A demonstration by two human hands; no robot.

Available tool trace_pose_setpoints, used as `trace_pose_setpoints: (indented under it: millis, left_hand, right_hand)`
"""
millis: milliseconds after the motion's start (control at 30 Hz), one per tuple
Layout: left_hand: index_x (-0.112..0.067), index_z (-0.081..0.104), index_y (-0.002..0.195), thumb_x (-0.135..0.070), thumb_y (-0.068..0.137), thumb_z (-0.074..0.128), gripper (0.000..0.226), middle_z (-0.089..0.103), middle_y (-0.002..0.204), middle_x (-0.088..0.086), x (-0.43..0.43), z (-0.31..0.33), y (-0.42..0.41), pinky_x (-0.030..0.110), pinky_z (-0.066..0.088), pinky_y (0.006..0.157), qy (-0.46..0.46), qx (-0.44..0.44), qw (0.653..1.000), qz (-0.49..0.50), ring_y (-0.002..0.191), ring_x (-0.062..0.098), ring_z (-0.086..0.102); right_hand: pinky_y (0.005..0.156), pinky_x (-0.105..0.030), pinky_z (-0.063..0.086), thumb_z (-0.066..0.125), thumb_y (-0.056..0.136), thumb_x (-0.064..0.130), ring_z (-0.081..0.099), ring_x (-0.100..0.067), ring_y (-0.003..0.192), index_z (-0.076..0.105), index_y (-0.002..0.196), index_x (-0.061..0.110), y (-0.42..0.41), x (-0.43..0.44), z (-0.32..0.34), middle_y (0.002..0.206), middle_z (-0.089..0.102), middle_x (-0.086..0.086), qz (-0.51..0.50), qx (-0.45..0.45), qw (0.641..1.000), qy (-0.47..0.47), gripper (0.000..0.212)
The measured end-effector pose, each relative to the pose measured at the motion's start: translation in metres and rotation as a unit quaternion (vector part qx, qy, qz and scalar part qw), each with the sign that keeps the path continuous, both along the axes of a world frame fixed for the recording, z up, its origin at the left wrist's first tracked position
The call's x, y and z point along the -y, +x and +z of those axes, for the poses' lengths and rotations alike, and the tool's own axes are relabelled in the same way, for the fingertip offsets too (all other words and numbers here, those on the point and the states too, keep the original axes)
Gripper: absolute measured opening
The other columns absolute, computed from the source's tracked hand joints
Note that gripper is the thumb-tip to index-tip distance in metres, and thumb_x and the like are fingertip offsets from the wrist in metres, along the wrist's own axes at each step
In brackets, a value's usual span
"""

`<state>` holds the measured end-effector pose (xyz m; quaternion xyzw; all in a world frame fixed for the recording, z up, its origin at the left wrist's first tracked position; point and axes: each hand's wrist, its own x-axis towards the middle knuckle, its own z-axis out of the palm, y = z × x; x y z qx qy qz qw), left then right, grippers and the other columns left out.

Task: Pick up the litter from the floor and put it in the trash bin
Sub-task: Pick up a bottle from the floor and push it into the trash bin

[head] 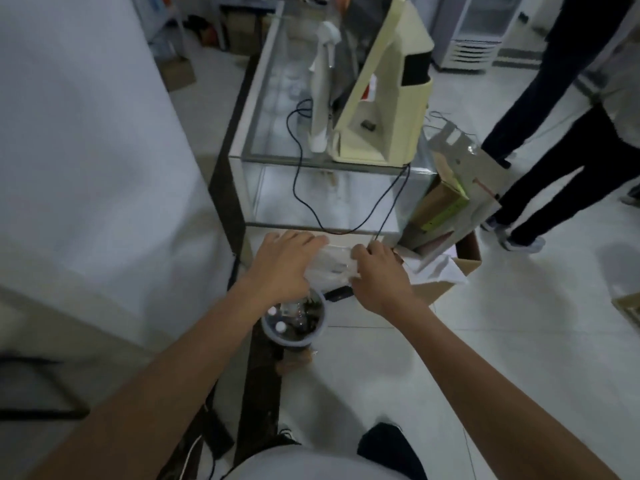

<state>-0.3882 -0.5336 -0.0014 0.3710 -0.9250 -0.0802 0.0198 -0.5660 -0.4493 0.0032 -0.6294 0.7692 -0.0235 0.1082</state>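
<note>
Litter of crumpled clear plastic (333,268) hanging just above the far rim of a round grey trash bin (294,341), left hand (284,265) clasping one end, right hand (381,277) pinching the other with curled fingers.

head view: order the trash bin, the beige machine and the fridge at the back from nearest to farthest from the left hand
1. Trash bin, on the floor just below the left hand.
2. Beige machine, up on the glass counter ahead.
3. Fridge, far back on the right.
</note>
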Motion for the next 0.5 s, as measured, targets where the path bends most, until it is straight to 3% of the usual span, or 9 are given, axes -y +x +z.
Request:
trace_pose_setpoints:
  millis: [133,233,367,433,500]
  left_hand:
    - [-0.029,0.039,0.142,-0.050,0.069,0.058,0.078,0.051,0.136,-0.005,0.002,-0.012,0.002,0.045,0.038,0.101,0.001,-0.003,0.998,0.061,0.124,0.020,0.048]
    - [-0.027,0.042,0.139,-0.042,0.074,0.069,0.072,0.054,0.131,-0.003,0.002,-0.025,-0.006,0.046,0.041,0.098,0.003,-0.005,0.995,0.100,0.119,0.023,0.052]
    - [-0.025,0.049,0.131,-0.037,0.067,0.073,0.070,0.061,0.118,0.001,-0.005,-0.050,-0.013,0.046,0.047,0.090,0.006,-0.017,0.989,0.147,0.104,0.027,0.060]
    - [-0.028,0.046,0.129,-0.035,0.065,0.077,0.072,0.060,0.120,0.000,-0.007,-0.065,-0.017,0.048,0.048,0.089,0.016,-0.018,0.984,0.178,0.107,0.026,0.060]
    - [-0.032,0.040,0.135,-0.028,0.065,0.076,0.079,0.055,0.131,-0.002,-0.008,-0.080,-0.019,0.051,0.044,0.098,0.041,-0.018,0.976,0.211,0.121,0.023,0.053]
  right_hand:
    - [0.084,-0.040,0.043,0.060,0.091,0.027,0.042,-0.030,0.116,0.043,0.129,0.015,-0.006,0.028,-0.009,0.127,0.042,-0.009,0.072,-0.003,0.997,0.021,0.043]
    - [0.090,-0.045,0.047,0.061,0.091,0.026,0.042,-0.030,0.115,0.043,0.130,0.014,-0.017,0.041,-0.021,0.127,0.042,-0.010,0.112,0.017,0.993,0.035,0.044]
    - [0.085,-0.041,0.048,0.061,0.089,0.020,0.044,-0.028,0.109,0.045,0.125,0.013,-0.029,0.053,-0.044,0.123,0.044,-0.010,0.167,0.028,0.984,0.048,0.039]
    - [0.082,-0.040,0.047,0.061,0.088,0.019,0.045,-0.028,0.107,0.046,0.122,0.012,-0.033,0.058,-0.056,0.121,0.044,-0.010,0.189,0.024,0.980,0.052,0.038]
    - [0.080,-0.040,0.047,0.062,0.088,0.017,0.046,-0.029,0.107,0.045,0.122,0.012,-0.036,0.064,-0.070,0.121,0.043,-0.010,0.200,0.019,0.978,0.063,0.038]
